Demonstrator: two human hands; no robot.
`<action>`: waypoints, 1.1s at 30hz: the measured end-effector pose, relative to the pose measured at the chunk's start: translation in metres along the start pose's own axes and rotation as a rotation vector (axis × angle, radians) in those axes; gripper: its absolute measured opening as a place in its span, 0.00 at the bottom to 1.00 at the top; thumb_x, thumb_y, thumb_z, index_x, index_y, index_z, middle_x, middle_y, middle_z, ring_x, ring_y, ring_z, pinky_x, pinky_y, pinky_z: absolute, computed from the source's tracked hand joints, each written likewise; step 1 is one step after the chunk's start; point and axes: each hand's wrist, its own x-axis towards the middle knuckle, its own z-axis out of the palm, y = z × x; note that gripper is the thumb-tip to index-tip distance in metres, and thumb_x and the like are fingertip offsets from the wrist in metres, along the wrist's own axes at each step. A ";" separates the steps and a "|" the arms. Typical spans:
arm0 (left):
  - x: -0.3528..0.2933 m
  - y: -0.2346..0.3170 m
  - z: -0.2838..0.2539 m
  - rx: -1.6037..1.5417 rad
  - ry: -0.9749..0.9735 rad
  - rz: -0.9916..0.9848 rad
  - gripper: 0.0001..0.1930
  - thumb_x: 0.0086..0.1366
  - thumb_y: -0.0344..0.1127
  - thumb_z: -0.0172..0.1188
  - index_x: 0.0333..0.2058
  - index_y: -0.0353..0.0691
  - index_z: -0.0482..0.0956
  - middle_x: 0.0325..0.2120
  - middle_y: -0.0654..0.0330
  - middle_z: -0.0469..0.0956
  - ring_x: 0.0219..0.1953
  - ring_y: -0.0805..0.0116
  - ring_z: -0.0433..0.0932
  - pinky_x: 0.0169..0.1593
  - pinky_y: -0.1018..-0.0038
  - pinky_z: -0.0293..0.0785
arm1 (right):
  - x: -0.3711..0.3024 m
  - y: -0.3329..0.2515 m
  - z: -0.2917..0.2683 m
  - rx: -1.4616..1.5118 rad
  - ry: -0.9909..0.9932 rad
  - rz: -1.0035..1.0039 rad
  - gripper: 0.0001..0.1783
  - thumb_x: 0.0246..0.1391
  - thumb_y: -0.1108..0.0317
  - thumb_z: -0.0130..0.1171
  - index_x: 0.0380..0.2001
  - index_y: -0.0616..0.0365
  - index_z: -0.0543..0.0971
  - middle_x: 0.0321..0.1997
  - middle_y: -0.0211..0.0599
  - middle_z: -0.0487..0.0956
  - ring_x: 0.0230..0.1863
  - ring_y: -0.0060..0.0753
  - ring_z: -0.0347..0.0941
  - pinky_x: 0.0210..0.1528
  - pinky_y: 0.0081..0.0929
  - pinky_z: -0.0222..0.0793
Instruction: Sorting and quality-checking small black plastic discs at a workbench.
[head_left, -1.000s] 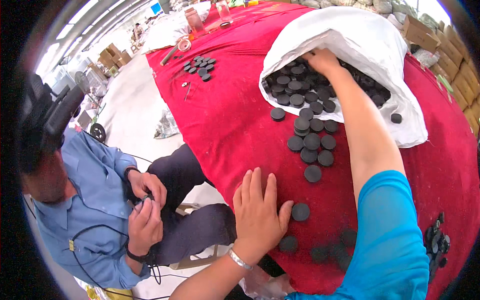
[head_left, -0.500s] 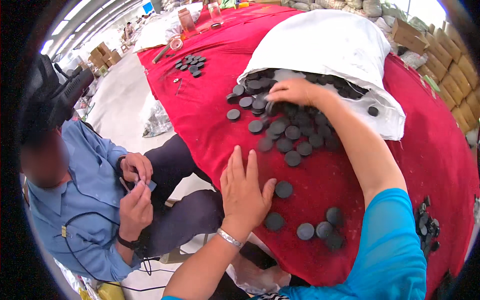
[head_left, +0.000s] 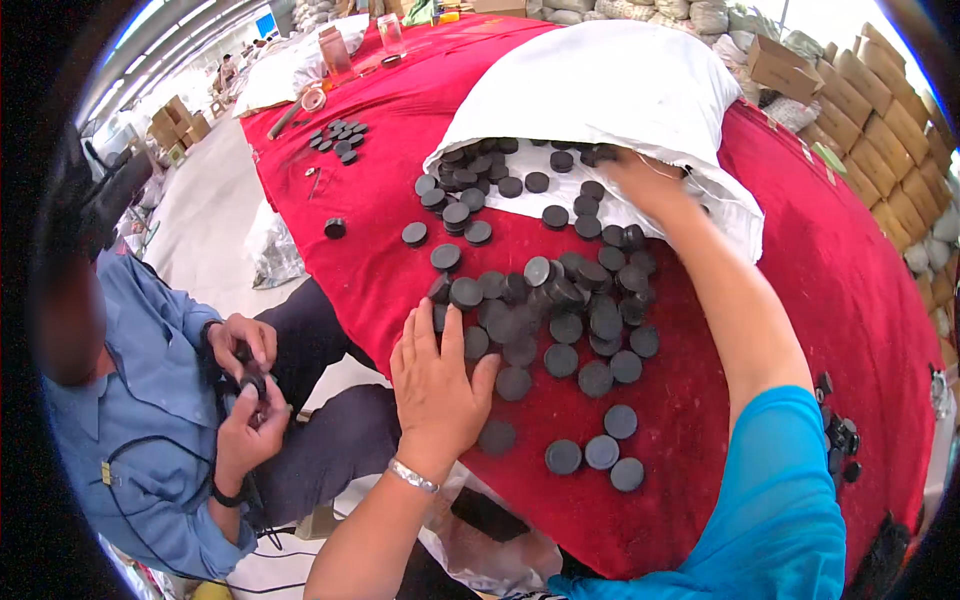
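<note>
The left hand is open and held palm down over the near left edge of the red cloth, thumb spread away from the fingers; its fingertips are at the left edge of a loose heap of black discs, and no disc shows in its grasp. A silver bracelet circles that wrist. The right hand is at the mouth of the white sack, blurred and with its fingers partly hidden — how far they are open, and whether they have hold of anything, I cannot tell. The discs lie in several places: some just inside the sack's mouth, some on its lower flap, and many heaped or scattered on the cloth between the two hands, a few of them nearer the person's body. A smaller cluster lies well apart, toward the far left of the cloth, near a pinkish jar. At the right edge sits a pile of small dark parts. To the left, a co-worker in a blue shirt sits beside the cloth, both hands together around a small dark piece. Cardboard boxes are stacked beyond the cloth at the far right.
</note>
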 end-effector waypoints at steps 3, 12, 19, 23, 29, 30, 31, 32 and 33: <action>-0.002 -0.003 -0.005 0.015 -0.032 -0.001 0.33 0.59 0.44 0.58 0.59 0.33 0.61 0.61 0.40 0.56 0.62 0.42 0.57 0.64 0.55 0.51 | 0.042 0.056 -0.016 -0.077 -0.024 0.144 0.31 0.53 0.45 0.54 0.58 0.48 0.70 0.59 0.46 0.71 0.58 0.47 0.67 0.60 0.38 0.61; 0.001 -0.002 -0.011 -0.009 -0.080 -0.002 0.35 0.56 0.47 0.59 0.58 0.33 0.62 0.61 0.40 0.56 0.61 0.40 0.57 0.62 0.53 0.52 | 0.139 0.063 0.011 -0.094 0.408 0.025 0.34 0.52 0.44 0.56 0.57 0.51 0.70 0.60 0.46 0.70 0.59 0.46 0.67 0.62 0.36 0.59; 0.000 -0.001 -0.007 -0.003 -0.042 0.002 0.35 0.57 0.48 0.58 0.58 0.34 0.62 0.60 0.40 0.58 0.61 0.41 0.58 0.62 0.53 0.53 | 0.081 -0.023 0.003 -0.057 0.118 -0.233 0.36 0.50 0.43 0.57 0.57 0.53 0.70 0.60 0.46 0.70 0.59 0.45 0.66 0.63 0.34 0.57; -0.004 -0.006 -0.010 -0.013 -0.022 -0.025 0.35 0.56 0.47 0.59 0.58 0.35 0.62 0.60 0.42 0.58 0.62 0.42 0.57 0.63 0.53 0.52 | 0.038 -0.052 -0.006 0.314 -0.186 -0.363 0.37 0.49 0.41 0.58 0.56 0.54 0.72 0.59 0.46 0.71 0.60 0.43 0.66 0.63 0.32 0.57; -0.001 -0.005 -0.003 -0.033 0.020 0.003 0.33 0.57 0.46 0.59 0.58 0.36 0.62 0.59 0.42 0.59 0.61 0.42 0.58 0.63 0.54 0.52 | -0.004 -0.034 -0.004 0.198 -0.286 -0.549 0.34 0.51 0.35 0.49 0.51 0.49 0.77 0.54 0.47 0.74 0.57 0.47 0.69 0.58 0.37 0.63; -0.001 -0.003 -0.002 -0.043 0.024 0.009 0.33 0.57 0.46 0.59 0.58 0.36 0.62 0.59 0.42 0.59 0.61 0.42 0.58 0.63 0.54 0.52 | -0.015 -0.030 -0.005 0.219 -0.273 -0.603 0.34 0.52 0.36 0.49 0.51 0.49 0.77 0.53 0.47 0.75 0.56 0.47 0.69 0.57 0.37 0.63; -0.001 -0.004 -0.001 -0.033 0.025 0.002 0.33 0.57 0.46 0.59 0.58 0.36 0.62 0.59 0.42 0.59 0.61 0.43 0.58 0.63 0.55 0.53 | -0.028 -0.039 -0.012 0.247 -0.373 -0.576 0.32 0.54 0.40 0.50 0.51 0.53 0.76 0.54 0.46 0.74 0.56 0.46 0.69 0.59 0.35 0.61; -0.001 -0.006 0.000 -0.020 0.023 -0.010 0.33 0.57 0.45 0.59 0.58 0.36 0.63 0.59 0.42 0.60 0.61 0.43 0.58 0.63 0.55 0.53 | -0.038 -0.049 -0.021 0.279 -0.478 -0.550 0.30 0.56 0.44 0.51 0.51 0.58 0.75 0.56 0.45 0.73 0.57 0.44 0.68 0.60 0.33 0.60; -0.002 -0.009 0.000 -0.019 0.022 -0.015 0.33 0.57 0.45 0.59 0.58 0.35 0.63 0.59 0.42 0.59 0.61 0.43 0.58 0.63 0.55 0.53 | -0.042 -0.053 -0.027 0.413 -0.562 -0.517 0.29 0.57 0.46 0.50 0.52 0.59 0.75 0.58 0.46 0.72 0.57 0.44 0.67 0.60 0.32 0.59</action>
